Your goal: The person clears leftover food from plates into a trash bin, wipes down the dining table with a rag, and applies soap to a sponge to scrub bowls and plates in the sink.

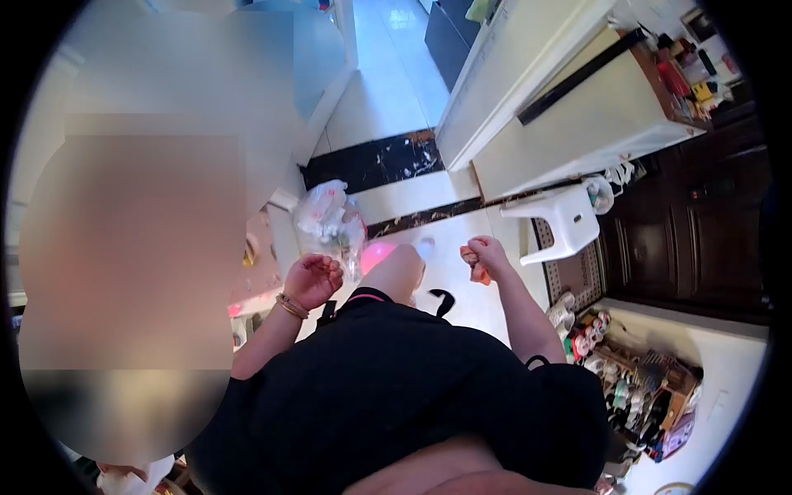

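Note:
My left hand, with bracelets on the wrist, is held palm up beside my body. Its fingers curl loosely over a bare palm, and nothing shows in it. A clear plastic bag stands on the floor just beyond that hand, with its contents hard to make out. My right hand is closed around a crumpled orange-brown thing, perhaps a cloth, which hangs below the fingers. A round pink thing, perhaps a balloon, lies on the floor beside my leg, partly hidden by it.
A white plastic stool stands to the right on the tiled floor, near a dark door and a doormat. Shoes fill a rack at lower right. A long pale cabinet borders the passage. The left side is blurred.

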The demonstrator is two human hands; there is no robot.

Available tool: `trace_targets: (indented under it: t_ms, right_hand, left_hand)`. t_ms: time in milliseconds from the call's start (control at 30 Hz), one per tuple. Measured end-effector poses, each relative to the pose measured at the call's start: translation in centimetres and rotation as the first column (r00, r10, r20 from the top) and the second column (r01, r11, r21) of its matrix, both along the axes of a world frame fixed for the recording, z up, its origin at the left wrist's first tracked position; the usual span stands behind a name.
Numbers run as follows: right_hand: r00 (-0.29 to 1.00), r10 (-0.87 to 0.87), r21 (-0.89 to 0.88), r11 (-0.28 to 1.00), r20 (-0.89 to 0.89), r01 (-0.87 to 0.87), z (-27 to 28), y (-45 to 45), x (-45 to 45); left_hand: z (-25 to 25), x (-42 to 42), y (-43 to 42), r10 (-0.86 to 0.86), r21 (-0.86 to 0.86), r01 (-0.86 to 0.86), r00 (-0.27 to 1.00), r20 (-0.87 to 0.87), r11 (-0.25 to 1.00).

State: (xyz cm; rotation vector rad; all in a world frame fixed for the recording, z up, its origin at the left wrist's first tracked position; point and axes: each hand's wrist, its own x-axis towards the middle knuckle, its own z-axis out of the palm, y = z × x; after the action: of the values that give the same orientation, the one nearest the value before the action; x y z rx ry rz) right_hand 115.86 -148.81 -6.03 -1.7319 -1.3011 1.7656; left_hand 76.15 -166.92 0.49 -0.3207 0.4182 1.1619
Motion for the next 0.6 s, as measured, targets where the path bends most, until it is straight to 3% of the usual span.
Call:
trace_targets:
  t_ms: [33,67,133,167,200,233,267,300,333,367,400,467,500,600]
  right_hand:
    - [0.992,-0.026,-0.040,0.999,-0.121,0.021,-0.1,2.5,-1.2]
    - [0.999,0.045,0.169,0.985,0.012,-0.046,0.0,4.9,-2.2]
    - [0.998,0.051,0.181,0.983,-0.045,-0.042,0.7,10.0,-3.1]
    - [0.997,0.080,0.178,0.981,-0.022,-0.074,-0.1,13.0,-2.7]
    - [0.984,0.018,0.099,0.995,-0.177,0.000,-0.7,15.9,-2.1]
    - [0.993,-0.064,0.132,0.988,-0.099,0.076,1.1,18.3,-2.5]
    - [0.960,0.004,0.043,0.999,-0.278,0.009,-3.0,22.2,0.2]
    - [0.958,-0.118,-0.001,0.993,-0.262,0.122,-1.3,24.9,-0.7]
    - [0.968,-0.250,0.053,0.967,0.009,0.249,-0.4,26.0,-1.7]
    - [0.927,-0.297,-0.114,0.954,-0.228,0.277,-1.1,28.4,-2.3]
    - [0.971,-0.236,-0.001,0.972,-0.048,0.236,-2.2,31.1,-3.7]
    - [0.967,-0.182,-0.044,0.983,-0.176,0.177,-2.8,36.5,-7.5]
    - [0.983,-0.139,0.017,0.990,-0.118,0.142,-2.7,39.4,-10.7]
    - [0.946,-0.182,-0.090,0.983,-0.268,0.163,1.1,46.5,-17.5]
  left_hand:
    - [0.1,-0.7,2.6,0.018,0.008,-0.018,1.000,0.016,1.000]
    - [0.1,-1.5,5.7,0.033,0.015,-0.034,0.999,0.034,0.999]
    - [0.0,-2.8,13.0,0.018,0.035,-0.020,0.998,0.060,0.999]
    - [-0.3,-3.3,17.2,-0.015,0.127,0.006,0.998,0.068,0.992]
    - [-0.3,-4.0,21.6,-0.031,0.123,0.021,0.997,0.073,0.992]
    - [-0.3,-4.7,26.1,-0.048,0.123,0.039,0.996,0.073,0.992]
    - [-0.1,-5.4,30.3,-0.059,0.118,0.050,0.995,0.075,0.992]
    - [0.2,-5.7,34.7,-0.051,0.243,0.053,0.999,-0.014,0.969]
    - [0.5,-6.0,38.2,-0.072,0.151,0.055,0.992,0.107,0.987]
    - [1.0,-6.5,41.7,-0.088,0.179,0.068,0.990,0.109,0.981]
    - [1.9,-7.3,45.4,-0.106,0.202,0.083,0.989,0.106,0.976]
    - [2.6,-8.6,52.3,-0.103,0.109,0.100,0.995,0.017,0.989]
    - [2.9,-10.2,55.4,-0.102,0.066,0.104,0.994,-0.033,0.992]
    - [3.4,-12.4,64.9,-0.164,-0.007,0.164,0.986,-0.026,0.986]
